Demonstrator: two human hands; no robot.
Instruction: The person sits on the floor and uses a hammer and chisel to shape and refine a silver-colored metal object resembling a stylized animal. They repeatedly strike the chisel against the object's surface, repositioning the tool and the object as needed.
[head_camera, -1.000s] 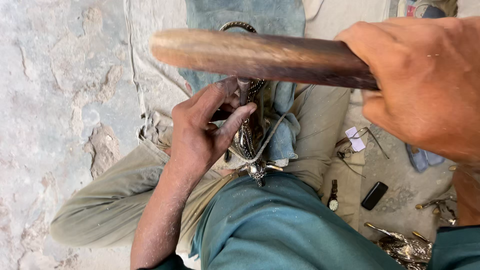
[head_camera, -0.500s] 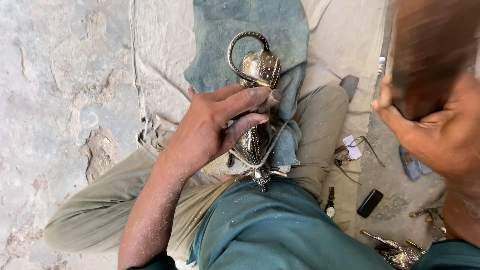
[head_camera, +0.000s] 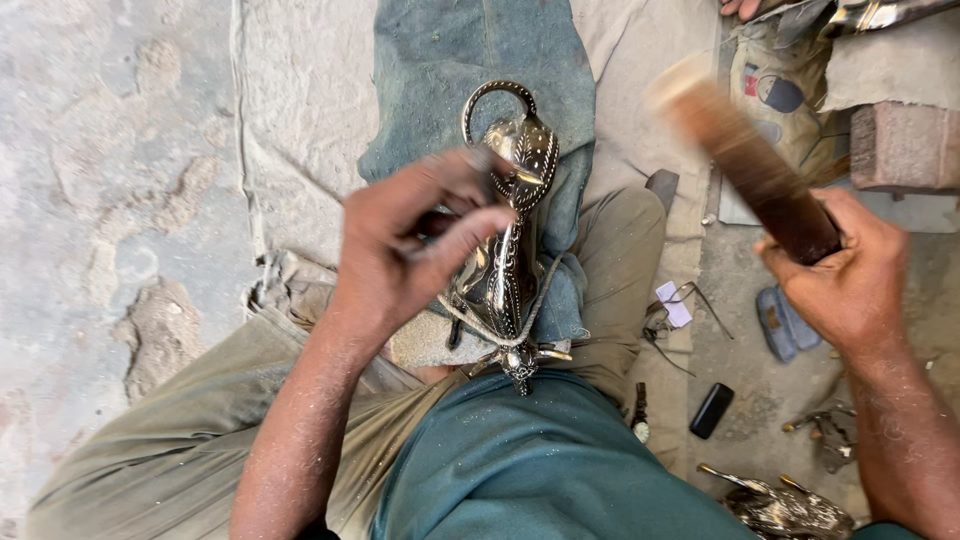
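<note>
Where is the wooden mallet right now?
In the head view the mallet is at upper right, gripped in the right hand and raised to the right of the metal piece that the left hand steadies on the lap.

glossy metal vessel (head_camera: 515, 250) — matt wooden mallet (head_camera: 755, 170)

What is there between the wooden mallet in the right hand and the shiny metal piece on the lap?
Only the left hand: it lies on the metal piece, fingers across its middle. The mallet is raised off to the right.

Cloth (head_camera: 300, 110) (beige) over concrete floor (head_camera: 90, 200)
</note>
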